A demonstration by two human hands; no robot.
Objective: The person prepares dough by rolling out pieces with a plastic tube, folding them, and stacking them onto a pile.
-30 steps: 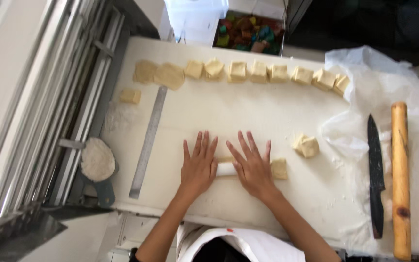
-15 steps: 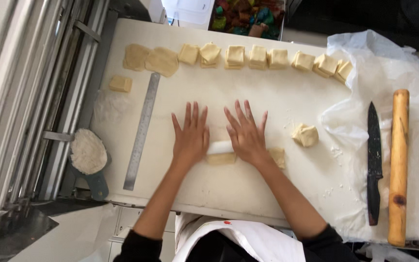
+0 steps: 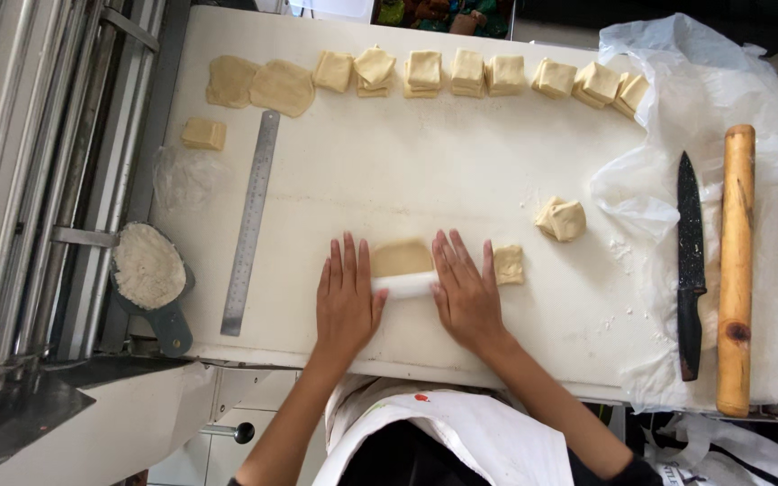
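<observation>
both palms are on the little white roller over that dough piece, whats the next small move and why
Probably push the white roller forward over the dough piece. The left hand and right hand lie flat on its ends, and most of the dough shows beyond the roller, on its far side.

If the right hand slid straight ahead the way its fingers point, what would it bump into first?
Probably nothing nearby: the right hand points up the bare white table; first in line looks like the row of dough squares at the far edge.
</observation>
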